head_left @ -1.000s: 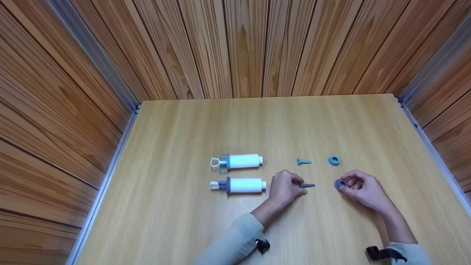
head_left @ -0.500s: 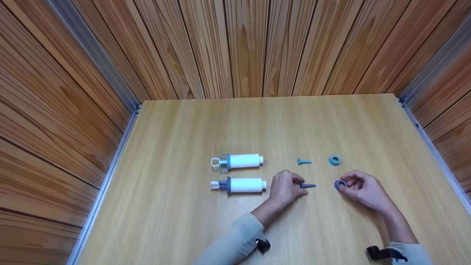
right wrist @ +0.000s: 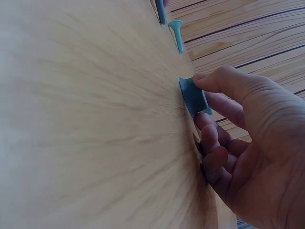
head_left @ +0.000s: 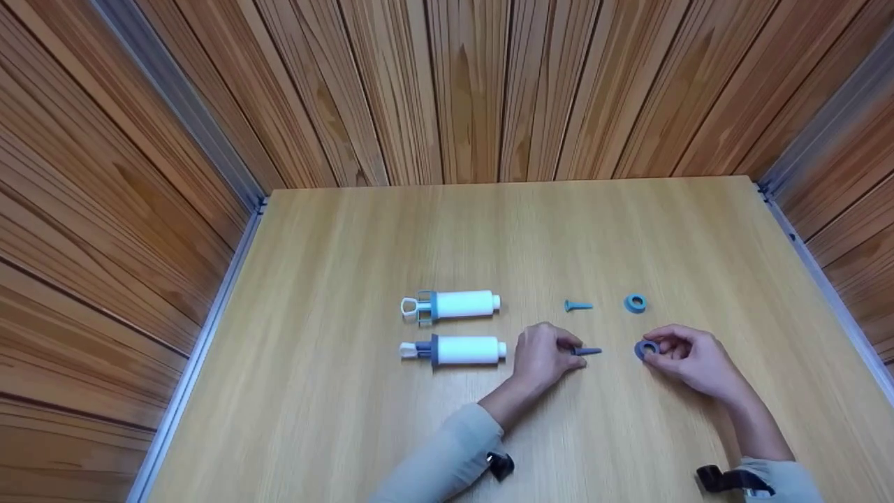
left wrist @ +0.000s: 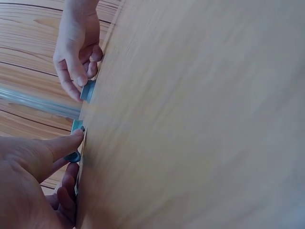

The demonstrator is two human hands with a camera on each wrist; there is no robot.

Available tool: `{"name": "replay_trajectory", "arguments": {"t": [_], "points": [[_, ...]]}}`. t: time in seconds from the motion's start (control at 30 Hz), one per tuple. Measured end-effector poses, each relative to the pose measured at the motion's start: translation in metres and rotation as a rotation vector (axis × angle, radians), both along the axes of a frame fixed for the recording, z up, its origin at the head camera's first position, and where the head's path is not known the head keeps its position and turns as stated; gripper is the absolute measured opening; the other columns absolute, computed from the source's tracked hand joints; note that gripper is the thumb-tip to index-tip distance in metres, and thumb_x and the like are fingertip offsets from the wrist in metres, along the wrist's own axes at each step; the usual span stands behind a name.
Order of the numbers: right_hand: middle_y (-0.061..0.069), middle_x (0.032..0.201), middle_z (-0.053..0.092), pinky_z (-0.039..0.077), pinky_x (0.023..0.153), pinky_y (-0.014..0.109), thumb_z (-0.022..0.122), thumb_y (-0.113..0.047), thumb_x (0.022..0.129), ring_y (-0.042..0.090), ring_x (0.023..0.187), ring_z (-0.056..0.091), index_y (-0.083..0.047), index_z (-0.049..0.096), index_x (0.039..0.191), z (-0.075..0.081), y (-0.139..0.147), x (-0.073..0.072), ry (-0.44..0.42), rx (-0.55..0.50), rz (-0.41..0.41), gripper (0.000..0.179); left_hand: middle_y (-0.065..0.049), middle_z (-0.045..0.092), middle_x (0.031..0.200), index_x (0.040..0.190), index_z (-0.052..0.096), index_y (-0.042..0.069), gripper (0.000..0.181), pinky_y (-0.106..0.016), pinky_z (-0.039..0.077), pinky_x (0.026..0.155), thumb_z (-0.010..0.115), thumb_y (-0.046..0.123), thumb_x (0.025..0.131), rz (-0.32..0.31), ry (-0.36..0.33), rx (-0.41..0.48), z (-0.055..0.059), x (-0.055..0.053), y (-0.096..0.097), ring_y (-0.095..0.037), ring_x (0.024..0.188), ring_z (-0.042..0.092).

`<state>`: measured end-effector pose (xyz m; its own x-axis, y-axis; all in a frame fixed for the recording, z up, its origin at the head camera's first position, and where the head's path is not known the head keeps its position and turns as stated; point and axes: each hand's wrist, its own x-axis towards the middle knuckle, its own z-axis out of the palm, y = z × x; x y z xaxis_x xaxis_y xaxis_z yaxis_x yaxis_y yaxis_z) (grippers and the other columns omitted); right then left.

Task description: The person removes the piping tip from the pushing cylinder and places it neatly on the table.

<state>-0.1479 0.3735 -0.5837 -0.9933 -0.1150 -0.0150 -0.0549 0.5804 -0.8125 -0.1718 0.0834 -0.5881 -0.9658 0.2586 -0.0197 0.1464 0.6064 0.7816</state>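
Observation:
My left hand pinches the flared end of a dark blue-grey tapered peg between thumb and finger. The peg lies low at the table, its thin end pointing right. To its right, my right hand pinches a dark blue-grey ring from its right side. In the right wrist view that ring shows a concave outer wall and sits on or just at the tabletop. Behind the hands are a teal peg of similar shape and a teal ring, neither touched.
Left of the left hand lies a white cylinder with a dark collar and handle, like a syringe. Another white cylinder with a teal collar and loop handle lies behind it. Wooden panels wall the table at the back and sides.
My left hand and the dark peg have shifted very slightly to the right. The right hand keeps its pinch on the dark ring in the same place.

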Motion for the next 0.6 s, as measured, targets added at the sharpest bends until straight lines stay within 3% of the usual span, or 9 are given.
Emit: {"name": "replay_trajectory", "arguments": {"t": [0.17,0.4,0.6], "points": [[-0.013,0.09,0.066,0.047,0.063,0.02,0.087,0.001,0.094,0.001,0.073,0.056,0.007,0.079,0.121,0.0,0.0007,0.0003,0.002,0.006,0.001,0.028,0.012,0.088,0.099,0.104,0.093,0.023,0.021,-0.014,0.052,0.079,0.101,0.021,0.085,-0.007,0.007,-0.018,-0.0015,0.0006,0.0015,0.004,0.09,0.072],[-0.007,0.094,0.068,0.048,0.065,0.02,0.087,-0.002,0.095,0.001,0.075,0.056,0.005,0.079,0.125,0.0016,0.0016,-0.0005,-0.02,0.025,0.001,0.031,0.013,0.088,0.103,0.108,0.092,0.023,0.026,-0.016,0.055,0.084,0.101,0.019,0.085,-0.009,-0.006,-0.011,-0.0015,-0.0005,0.0013,0.004,0.095,0.074],[-0.01,0.094,0.068,0.048,0.065,0.02,0.085,-0.002,0.097,0.002,0.076,0.057,0.006,0.077,0.126,0.0027,0.0016,-0.0014,-0.022,-0.011,0.001,0.031,0.012,0.088,0.107,0.115,0.091,0.021,0.033,-0.016,0.053,0.087,0.102,0.02,0.084,-0.013,-0.021,-0.015,0.0023,0.0019,-0.001,0.003,0.099,0.072]]}}
